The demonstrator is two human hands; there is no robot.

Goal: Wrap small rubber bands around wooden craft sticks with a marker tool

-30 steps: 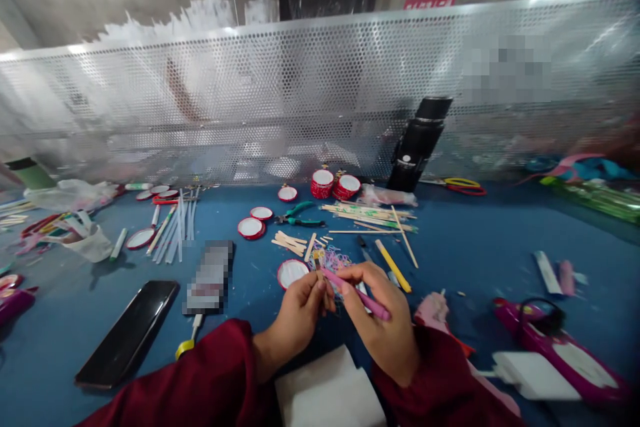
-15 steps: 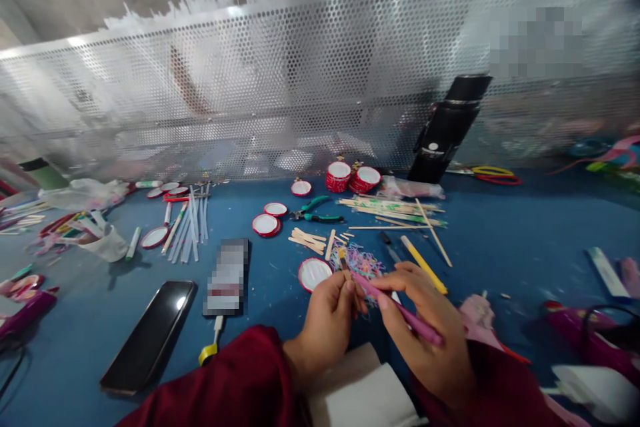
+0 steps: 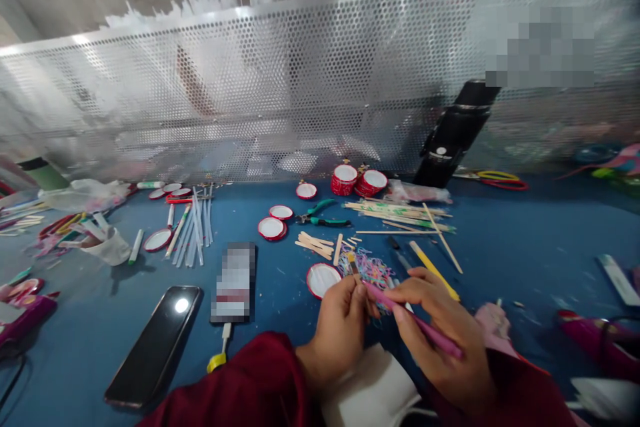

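My left hand (image 3: 340, 323) is closed, pinching a small flat brown piece with a yellow top (image 3: 353, 264); its exact kind is too small to make out. A pink pen-shaped tool (image 3: 437, 337) lies in the closed fingers of my right hand (image 3: 445, 333), its front end meeting the fingers of my left hand. Just beyond the hands is a tangled heap of multicoloured thread-like strips (image 3: 373, 269). To the left of it sits a round red-rimmed white disc (image 3: 324, 279). A folded white cloth or paper (image 3: 373, 390) is below my hands.
Wooden sticks (image 3: 315, 245), teal-handled pliers (image 3: 323, 215) and stacked red-rimmed discs (image 3: 345, 179) lie farther back. A yellow cutter-like tool (image 3: 434, 270) is right of the heap. Two phones (image 3: 153, 347) lie left. A black bottle (image 3: 453, 140) leans against the perforated metal panel (image 3: 240, 80).
The whole view has shifted a little, so things appear slightly farther right and lower. Both hands keep their grip and nearly the same pose.
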